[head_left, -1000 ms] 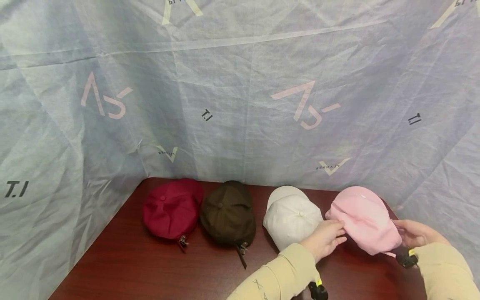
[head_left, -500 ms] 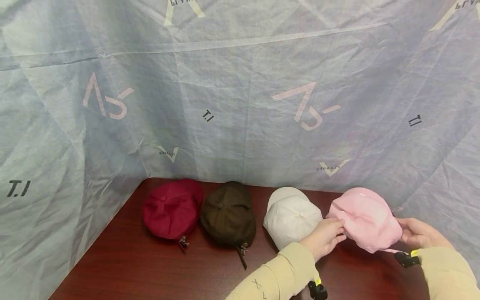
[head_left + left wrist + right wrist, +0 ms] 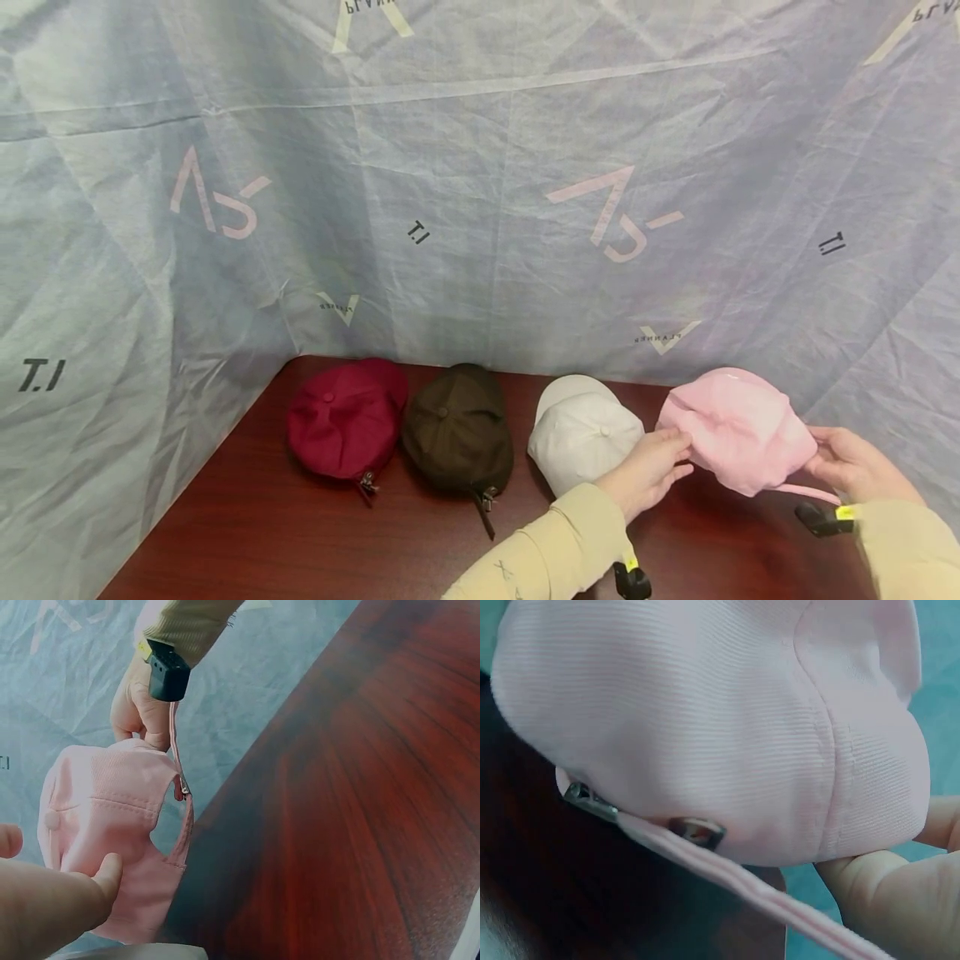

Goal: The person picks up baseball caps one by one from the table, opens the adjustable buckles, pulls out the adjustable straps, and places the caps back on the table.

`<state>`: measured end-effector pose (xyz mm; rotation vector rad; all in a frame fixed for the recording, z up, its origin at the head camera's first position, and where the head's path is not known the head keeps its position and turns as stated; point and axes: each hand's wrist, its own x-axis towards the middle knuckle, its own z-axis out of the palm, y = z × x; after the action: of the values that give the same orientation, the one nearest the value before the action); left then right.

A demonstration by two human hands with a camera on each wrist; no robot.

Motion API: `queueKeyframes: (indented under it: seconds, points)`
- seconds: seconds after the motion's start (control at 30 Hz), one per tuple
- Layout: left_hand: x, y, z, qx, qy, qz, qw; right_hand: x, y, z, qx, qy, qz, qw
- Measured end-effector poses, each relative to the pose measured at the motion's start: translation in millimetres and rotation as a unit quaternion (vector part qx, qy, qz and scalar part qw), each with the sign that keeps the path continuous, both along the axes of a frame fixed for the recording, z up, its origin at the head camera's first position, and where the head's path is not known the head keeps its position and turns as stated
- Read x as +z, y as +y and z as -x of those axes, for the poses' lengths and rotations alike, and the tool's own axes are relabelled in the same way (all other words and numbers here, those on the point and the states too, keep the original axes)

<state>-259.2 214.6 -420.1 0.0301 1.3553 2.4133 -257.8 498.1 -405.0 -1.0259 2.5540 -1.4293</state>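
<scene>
Between both hands is a pink baseball cap (image 3: 738,429), its brim toward the back wall and its crown facing up. My right hand (image 3: 858,462) grips the cap's right edge; in the right wrist view the thumb (image 3: 874,881) lies under the hem. A thin strap with a metal buckle (image 3: 589,801) dangles from the back opening. On the other side, my left hand (image 3: 648,471) pinches the cap's left edge, its thumb (image 3: 111,876) pressed against the pink cloth in the left wrist view. Beneath the left hand and forearm sits a white cap (image 3: 581,433), partly covered.
Farther left along the reddish-brown table (image 3: 300,533) lie a dark brown cap (image 3: 457,433) and a crimson cap (image 3: 341,417), side by side with straps toward the front. A grey printed cloth (image 3: 480,208) hangs behind the table and at both sides.
The pink cap has shifted a little right and up, and its strap sticks out farther. My right hand has moved right and up with it, while my left stays nearly in place.
</scene>
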Motion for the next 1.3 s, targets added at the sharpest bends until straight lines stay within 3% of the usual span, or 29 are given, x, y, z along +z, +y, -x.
queueKeyframes:
  seconds: [0.23,0.37,0.53,0.77,0.97,1.1,1.17,1.3]
  points:
    - [10.8,-8.2,2.8,-0.013,0.018,-0.006,0.9997,11.6,-10,-11.1,-0.09,0.004,-0.053,0.9945]
    - [15.7,-15.9,5.6,-0.012,0.029,-0.007,0.9995,22.4,-20,-14.7,-0.16,0.033,-0.104,0.9811]
    - [22.8,-29.5,10.0,0.006,0.035,-0.005,0.9994,38.7,-33,-18.7,-0.187,0.072,-0.115,0.9729]
    - [31.1,-52.0,16.2,0.013,0.025,0.009,0.9996,57.2,-51,-19.1,-0.176,0.086,-0.112,0.9743]
    - [38.8,-66.7,20.3,0.01,0.01,-0.042,0.999,68.1,-66,-18.1,-0.125,0.074,-0.054,0.9879]
    - [42.6,-77.6,24.0,0.002,-0.001,-0.08,0.9968,73.2,-76,-18.5,-0.104,0.085,-0.038,0.9902]
    - [43.9,-83.9,26.4,-0.007,0.003,-0.087,0.9961,76.2,-81,-18.6,-0.077,0.075,-0.007,0.9942]
    - [47.6,-98.3,29.5,-0.031,0.023,-0.092,0.995,83.2,-92,-21.4,-0.072,0.082,-0.009,0.994]
